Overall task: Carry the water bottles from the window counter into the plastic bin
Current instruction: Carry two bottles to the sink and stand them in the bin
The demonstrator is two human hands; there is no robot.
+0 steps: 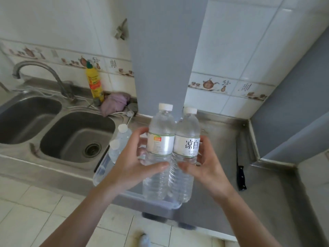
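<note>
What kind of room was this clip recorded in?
Most likely a home kitchen: a stainless double sink with a curved faucet, a yellow detergent bottle behind it, and a knife lying on the steel counter.

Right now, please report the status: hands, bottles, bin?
Left hand grips clear water bottle; right hand grips second. Both above clear plastic bin. Two capped bottles already inside.

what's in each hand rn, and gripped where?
Left hand grips one water bottle around its label band; right hand grips the second water bottle likewise. Both upright, side by side.
</note>
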